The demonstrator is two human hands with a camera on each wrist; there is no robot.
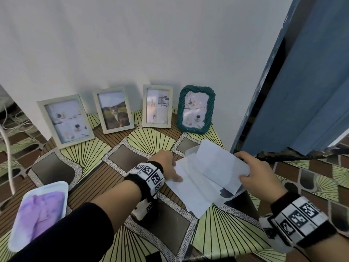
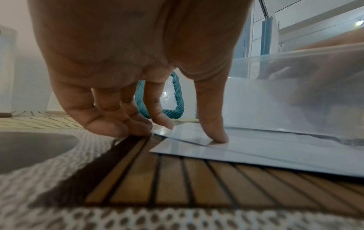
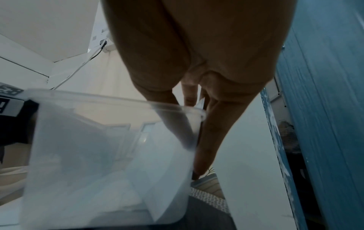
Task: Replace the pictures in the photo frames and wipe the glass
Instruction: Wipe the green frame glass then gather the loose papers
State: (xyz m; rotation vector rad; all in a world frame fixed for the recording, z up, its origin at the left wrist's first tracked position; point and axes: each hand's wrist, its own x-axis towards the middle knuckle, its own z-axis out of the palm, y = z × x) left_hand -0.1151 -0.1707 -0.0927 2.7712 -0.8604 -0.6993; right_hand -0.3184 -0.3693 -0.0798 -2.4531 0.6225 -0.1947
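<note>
Four photo frames lean on the wall: three pale ones (image 1: 66, 121) (image 1: 113, 110) (image 1: 157, 106) and a green woven one (image 1: 196, 109). A pile of white prints (image 1: 198, 186) spills from a tilted clear plastic container (image 1: 189, 151) onto the patterned tablecloth. My left hand (image 1: 168, 165) lies on the pile's left edge, its thumb (image 2: 216, 132) pressing a print (image 2: 256, 152) flat. My right hand (image 1: 255, 171) grips the container (image 3: 88, 147) by its rim, with fingers (image 3: 212, 140) outside its wall. A purple cloth (image 1: 41, 210) lies in a white tray.
The white tray (image 1: 62, 184) sits at the table's near left corner. A blue door (image 1: 302, 91) stands close on the right, beside the container. White cables (image 1: 11, 129) hang off the table's left side. The wall runs right behind the frames.
</note>
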